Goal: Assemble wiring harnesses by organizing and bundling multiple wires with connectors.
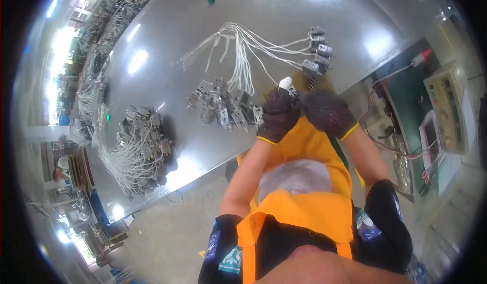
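My left hand (280, 112), in a dark knitted glove with a white covering on one fingertip, is closed on a small metal part (292, 92) with a white wire. My right hand (328, 112), gloved alike, presses against it from the other side with its fingers bent together. What its fingertips grip is hidden. Just beyond my hands, a row of metal parts (318, 50) lies on the table, their white wires (243, 40) running left into a bundle. To the left of my left hand sits a heap of metal parts (223, 106).
The shiny metal table (172, 25) bears another wired heap of parts (144, 137) at left and a small green piece (210, 0) at the far side. On the right are a box-shaped device (444, 104), cables and red-handled scissors (425, 178). My orange apron (304, 208) touches the near edge.
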Demonstrator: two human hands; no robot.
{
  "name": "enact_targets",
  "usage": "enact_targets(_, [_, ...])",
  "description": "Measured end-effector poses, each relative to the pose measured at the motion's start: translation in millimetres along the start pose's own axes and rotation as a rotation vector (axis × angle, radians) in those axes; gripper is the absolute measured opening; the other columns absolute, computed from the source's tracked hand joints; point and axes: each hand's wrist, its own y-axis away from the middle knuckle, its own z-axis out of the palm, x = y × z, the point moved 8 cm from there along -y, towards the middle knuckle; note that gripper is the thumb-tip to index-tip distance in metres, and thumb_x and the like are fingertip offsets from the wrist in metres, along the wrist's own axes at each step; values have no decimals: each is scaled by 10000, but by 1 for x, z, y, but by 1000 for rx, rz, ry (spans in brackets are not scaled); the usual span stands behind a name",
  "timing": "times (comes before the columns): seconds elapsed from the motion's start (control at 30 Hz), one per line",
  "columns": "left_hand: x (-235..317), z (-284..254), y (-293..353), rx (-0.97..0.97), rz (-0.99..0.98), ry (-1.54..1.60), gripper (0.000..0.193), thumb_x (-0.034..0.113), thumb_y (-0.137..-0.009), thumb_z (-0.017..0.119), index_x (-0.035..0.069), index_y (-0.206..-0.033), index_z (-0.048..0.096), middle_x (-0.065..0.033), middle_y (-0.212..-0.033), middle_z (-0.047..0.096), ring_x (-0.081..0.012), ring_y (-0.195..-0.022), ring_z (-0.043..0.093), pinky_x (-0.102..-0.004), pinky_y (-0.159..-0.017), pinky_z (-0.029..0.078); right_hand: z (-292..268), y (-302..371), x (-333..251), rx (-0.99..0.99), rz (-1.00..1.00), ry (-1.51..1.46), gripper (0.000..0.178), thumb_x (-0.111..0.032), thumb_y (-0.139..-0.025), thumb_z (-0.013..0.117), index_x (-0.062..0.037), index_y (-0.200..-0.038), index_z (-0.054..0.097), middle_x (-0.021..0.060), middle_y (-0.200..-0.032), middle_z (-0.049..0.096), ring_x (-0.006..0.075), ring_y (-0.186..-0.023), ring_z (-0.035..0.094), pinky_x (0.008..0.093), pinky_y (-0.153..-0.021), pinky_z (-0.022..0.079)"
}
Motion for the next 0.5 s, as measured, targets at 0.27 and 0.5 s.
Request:
enact_targets(0.27, [-8, 18, 9, -63, -13, -129, 390, 173, -800, 636, -8, -1128, 527, -233, -910, 593, -430, -886, 579, -459, -736, 481, 5, 1, -6, 136, -49, 53, 181, -206, -849, 525, -56, -841, 626, 175, -773, 635, 363, -741, 626, 473, -687, 492])
enact_targets(0.5, [55, -54, 9, 31, 133, -202, 333, 116, -796, 589, -29, -1092, 544, -225, -1047, 574, -429, -953, 570, -500, -848, 450, -43, 20, 7, 217, 79, -411, 310, -250, -863, 612, -65, -1110, 651, 181, -955, 671, 368, -870, 643, 449, -772, 504])
